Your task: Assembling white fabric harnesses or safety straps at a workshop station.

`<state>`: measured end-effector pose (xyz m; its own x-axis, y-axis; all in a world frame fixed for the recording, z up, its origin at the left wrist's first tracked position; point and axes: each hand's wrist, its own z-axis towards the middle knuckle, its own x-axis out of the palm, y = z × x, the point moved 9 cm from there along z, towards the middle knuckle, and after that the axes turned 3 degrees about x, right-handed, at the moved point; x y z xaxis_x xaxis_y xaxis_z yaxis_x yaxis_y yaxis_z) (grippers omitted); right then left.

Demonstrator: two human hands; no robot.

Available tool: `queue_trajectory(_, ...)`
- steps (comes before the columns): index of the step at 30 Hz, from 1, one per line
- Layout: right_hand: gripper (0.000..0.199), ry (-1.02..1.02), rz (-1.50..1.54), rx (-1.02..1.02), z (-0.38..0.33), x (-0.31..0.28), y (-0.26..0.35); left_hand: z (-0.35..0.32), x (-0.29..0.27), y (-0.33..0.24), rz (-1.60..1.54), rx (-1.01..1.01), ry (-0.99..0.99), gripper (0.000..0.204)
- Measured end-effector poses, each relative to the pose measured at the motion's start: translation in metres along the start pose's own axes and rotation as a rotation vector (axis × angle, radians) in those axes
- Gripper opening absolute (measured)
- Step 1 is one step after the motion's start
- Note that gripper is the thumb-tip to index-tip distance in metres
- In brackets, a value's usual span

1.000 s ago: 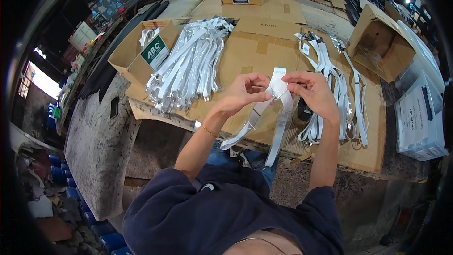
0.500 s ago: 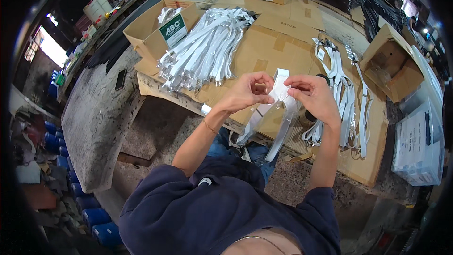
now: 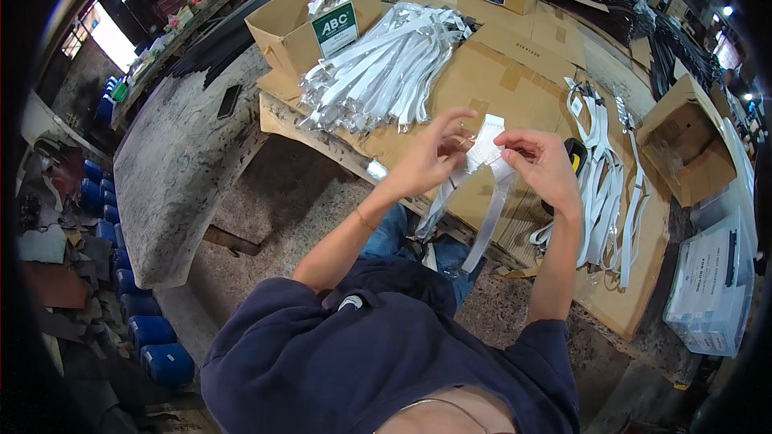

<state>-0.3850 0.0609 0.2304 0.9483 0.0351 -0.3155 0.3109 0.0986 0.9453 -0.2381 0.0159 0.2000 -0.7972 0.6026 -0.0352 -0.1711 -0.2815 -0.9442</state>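
A white strap (image 3: 486,143), folded into a loop at the top with two long tails hanging toward my lap, is held up over the near edge of the cardboard. Clear plastic film covers at least its tails. My right hand (image 3: 540,167) pinches the strap's right side between thumb and fingers. On the other side is my left hand (image 3: 432,154), its index finger raised and a gap between thumb and fingers; the thumb tip is close to the strap, and whether it touches cannot be made out.
A pile of white straps in clear film (image 3: 382,64) lies left of centre beside an open carton (image 3: 281,28). More white straps (image 3: 599,169) lie to the right, near a black-and-yellow object (image 3: 575,157). A tilted carton (image 3: 687,141) and a clear plastic bin (image 3: 708,281) stand at far right. A phone (image 3: 229,101) rests at left.
My left fingers have spread and the index finger has lifted off the strap. The right hand keeps its pinch. The view has shifted, so the table's things appear farther right.
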Motion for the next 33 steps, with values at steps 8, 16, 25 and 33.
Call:
queue_trajectory(8,0.02,-0.031,-0.002,0.052,0.01,0.003,-0.007,-0.01,0.004,-0.053,0.84,0.637,-0.084,0.025)
queue_trajectory(16,0.018,-0.014,-0.079,0.045,0.025,0.029,-0.008,-0.005,-0.021,-0.027,0.549,0.348,-0.106,0.019)
queue_trajectory(25,0.016,0.06,-0.01,0.194,0.055,0.07,-0.036,-0.021,-0.063,0.06,-0.182,-0.249,0.058,0.019)
queue_trajectory(33,0.01,0.142,-0.299,0.268,0.073,0.106,-0.029,-0.023,-0.095,0.095,-0.2,-0.376,0.078,0.018)
